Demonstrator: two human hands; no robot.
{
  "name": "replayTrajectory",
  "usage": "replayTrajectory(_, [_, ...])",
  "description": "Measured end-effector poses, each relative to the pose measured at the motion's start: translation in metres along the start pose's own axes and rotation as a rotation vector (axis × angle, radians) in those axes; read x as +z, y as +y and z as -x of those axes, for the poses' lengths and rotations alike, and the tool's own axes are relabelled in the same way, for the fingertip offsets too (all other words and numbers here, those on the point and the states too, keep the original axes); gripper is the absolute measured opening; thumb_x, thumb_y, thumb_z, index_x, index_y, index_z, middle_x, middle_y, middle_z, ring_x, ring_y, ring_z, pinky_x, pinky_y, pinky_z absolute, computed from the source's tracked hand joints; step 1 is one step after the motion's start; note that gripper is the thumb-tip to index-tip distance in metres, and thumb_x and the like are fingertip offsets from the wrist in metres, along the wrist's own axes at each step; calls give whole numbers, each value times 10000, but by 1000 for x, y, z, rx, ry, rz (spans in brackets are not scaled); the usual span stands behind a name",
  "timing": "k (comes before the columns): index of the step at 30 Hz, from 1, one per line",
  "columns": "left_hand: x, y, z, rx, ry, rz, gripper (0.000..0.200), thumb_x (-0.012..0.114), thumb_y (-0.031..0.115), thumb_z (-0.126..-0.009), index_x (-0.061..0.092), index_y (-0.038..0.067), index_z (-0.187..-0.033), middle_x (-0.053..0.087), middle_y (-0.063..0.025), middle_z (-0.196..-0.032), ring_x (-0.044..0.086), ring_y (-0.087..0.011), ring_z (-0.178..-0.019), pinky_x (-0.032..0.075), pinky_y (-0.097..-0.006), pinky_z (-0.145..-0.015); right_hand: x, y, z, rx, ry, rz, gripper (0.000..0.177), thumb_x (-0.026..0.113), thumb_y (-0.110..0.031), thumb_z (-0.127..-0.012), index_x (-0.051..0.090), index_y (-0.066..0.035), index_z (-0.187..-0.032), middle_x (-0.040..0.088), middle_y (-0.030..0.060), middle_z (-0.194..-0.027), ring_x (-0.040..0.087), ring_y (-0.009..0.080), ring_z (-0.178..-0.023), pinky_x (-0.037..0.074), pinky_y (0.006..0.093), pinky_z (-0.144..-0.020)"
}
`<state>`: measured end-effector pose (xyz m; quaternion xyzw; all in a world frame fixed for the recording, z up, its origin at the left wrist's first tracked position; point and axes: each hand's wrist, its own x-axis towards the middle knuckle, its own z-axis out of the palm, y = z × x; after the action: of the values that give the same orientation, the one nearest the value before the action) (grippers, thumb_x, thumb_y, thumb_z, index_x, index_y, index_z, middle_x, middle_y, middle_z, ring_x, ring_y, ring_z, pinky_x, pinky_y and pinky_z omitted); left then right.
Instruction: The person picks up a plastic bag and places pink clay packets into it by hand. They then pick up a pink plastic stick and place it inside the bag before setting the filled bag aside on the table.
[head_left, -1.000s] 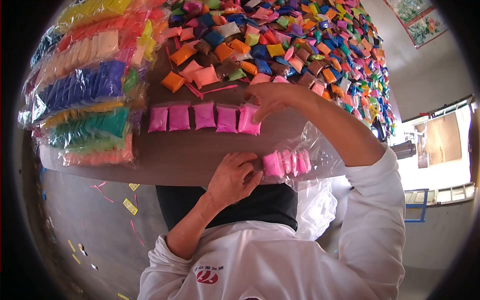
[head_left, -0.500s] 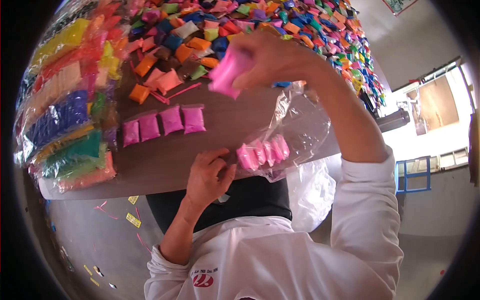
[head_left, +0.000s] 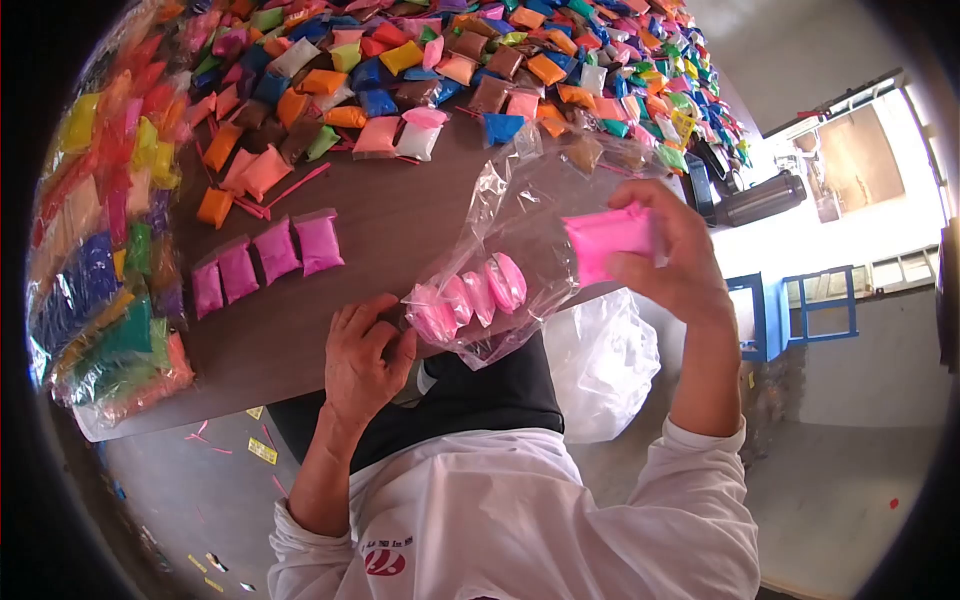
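Note:
My right hand grips a bright pink packet, thumb on its near side, over the right part of a clear plastic bag. Inside that bag, several pink packets stand in a row near the table's front edge. My left hand rests at the table edge, fingers loosely bent and thumb apart, its fingertips right beside the bag's left end. Farther left, a row of pink packets lies on the brown table.
A big heap of mixed-colour packets covers the far side. Clear bags of sorted packets are stacked at the left edge. Pink plastic sticks lie near the heap. A white translucent bag hangs below the table edge.
My right hand has brought the pink packet from over the heap down and right to the clear bag. The view has shifted; my left hand is now closer to the bag.

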<state>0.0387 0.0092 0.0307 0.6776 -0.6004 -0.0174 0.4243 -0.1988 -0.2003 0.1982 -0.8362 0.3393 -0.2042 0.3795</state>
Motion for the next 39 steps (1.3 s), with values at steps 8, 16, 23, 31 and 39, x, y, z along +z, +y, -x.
replayTrajectory(8, [1,0,1,-34,13,5,142,748,69,-727,619,11,-717,658,-133,-1014,613,-344,-919,501,-434,-803,42,-8,-29,3,-111,756,414,714,-266,-733,619,-38,-1066,694,203,-832,700,349,-815,541,433,-744])
replayTrajectory(16, [3,-3,2,-30,-11,1,189,768,81,-755,608,12,-683,668,-129,-1080,612,-326,-924,487,-429,-809,65,6,-57,-130,-507,1047,348,694,-312,-715,683,-15,-896,694,192,-774,698,388,-790,533,504,-700])
replayTrajectory(23, [2,-3,4,-42,-8,-2,207,770,92,-760,598,13,-677,666,-132,-1081,612,-326,-931,487,-429,-811,45,-2,-61,-85,-608,908,288,663,-297,-742,711,-22,-813,702,194,-811,692,388,-843,535,498,-752])
replayTrajectory(31, [0,-2,3,-44,-12,4,140,753,64,-762,625,14,-736,683,-123,-1081,624,-340,-928,501,-429,-826,52,11,-67,-116,-724,946,320,662,-316,-764,720,-8,-827,698,200,-840,680,399,-868,527,497,-761])
replayTrajectory(39, [2,-5,7,-35,20,29,165,759,112,-772,635,21,-711,680,-121,-1095,626,-339,-985,505,-440,-860,14,-66,-59,-212,-546,584,214,632,-197,-908,720,-17,-982,714,143,-826,693,273,-703,543,361,-676])
